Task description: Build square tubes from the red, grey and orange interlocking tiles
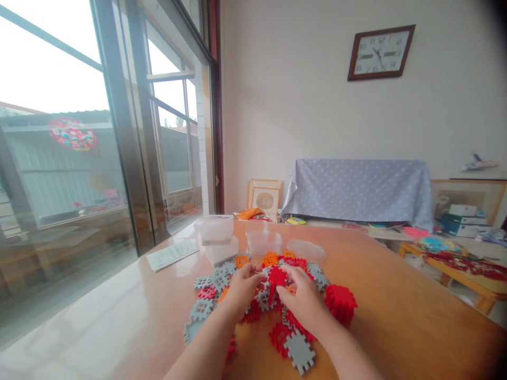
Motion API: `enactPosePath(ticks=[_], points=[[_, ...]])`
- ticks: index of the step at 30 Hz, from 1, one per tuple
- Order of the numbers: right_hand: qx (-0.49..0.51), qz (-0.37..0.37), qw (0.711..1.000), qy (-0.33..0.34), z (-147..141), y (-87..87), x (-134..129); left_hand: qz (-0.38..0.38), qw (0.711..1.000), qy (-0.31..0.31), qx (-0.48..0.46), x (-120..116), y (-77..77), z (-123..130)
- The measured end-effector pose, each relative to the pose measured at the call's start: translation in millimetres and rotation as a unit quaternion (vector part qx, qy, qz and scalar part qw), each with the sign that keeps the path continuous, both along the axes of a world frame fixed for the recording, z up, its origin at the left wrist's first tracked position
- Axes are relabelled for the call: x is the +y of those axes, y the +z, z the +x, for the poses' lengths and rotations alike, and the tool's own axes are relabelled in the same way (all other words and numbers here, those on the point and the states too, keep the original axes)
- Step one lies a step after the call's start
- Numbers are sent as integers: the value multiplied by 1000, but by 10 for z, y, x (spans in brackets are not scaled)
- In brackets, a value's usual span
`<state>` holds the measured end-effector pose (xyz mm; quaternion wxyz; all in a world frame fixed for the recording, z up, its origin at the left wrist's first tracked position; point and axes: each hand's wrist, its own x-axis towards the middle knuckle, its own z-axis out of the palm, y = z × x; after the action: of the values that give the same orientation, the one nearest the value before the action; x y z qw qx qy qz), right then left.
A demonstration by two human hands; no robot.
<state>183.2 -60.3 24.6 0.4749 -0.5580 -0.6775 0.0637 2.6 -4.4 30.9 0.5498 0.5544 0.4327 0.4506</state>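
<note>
A flat red interlocking tile (278, 276) with notched edges is gripped by my right hand (301, 294), thumb below and fingers along its right side. Another red part hangs down under it. Just left of that tile is my left hand (244, 286), its fingers bent together; what they hold, if anything, I cannot make out. Under and around both hands lies a loose pile of grey tiles (201, 309), red tiles (279, 338) and orange tiles (271, 258). Nearest me rests a solid grey tile (300, 352).
A stack of red tiles (340, 304) stands right of my right hand. Clear plastic boxes (214, 229), a clear lid (306, 249) and a printed sheet (173, 255) lie farther back on the brown table (380, 295). Windows run along the left.
</note>
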Motion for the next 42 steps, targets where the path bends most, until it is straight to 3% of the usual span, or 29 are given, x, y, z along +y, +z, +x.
enactPosePath(ticks=[3, 7, 10, 15, 20, 25, 28, 42], points=[[-2, 11, 1000, -2, 17, 35, -27, 102, 989, 35, 96, 35, -31, -9], [-9, 40, 999, -4, -1, 181, -118, 285, 919, 67, 264, 9, 5, -67], [-4, 52, 999, -11, 14, 323, -188, 323, 881, 28, 344, -40, 68, -102], [8, 53, 998, -30, 201, 541, -314, 348, 852, 7, 391, -60, 118, -119], [6, 17, 998, -66, 691, 589, -456, 350, 844, 16, 405, -27, 98, -125], [-9, -55, 991, -119, 1281, 402, -558, 353, 845, 15, 401, -14, 87, -127], [-11, -92, 986, -139, 1494, 294, -609, 351, 847, 19, 399, -2, 79, -127], [9, -136, 986, -92, 1494, 127, -716, 340, 853, 26, 394, 4, 75, -119]])
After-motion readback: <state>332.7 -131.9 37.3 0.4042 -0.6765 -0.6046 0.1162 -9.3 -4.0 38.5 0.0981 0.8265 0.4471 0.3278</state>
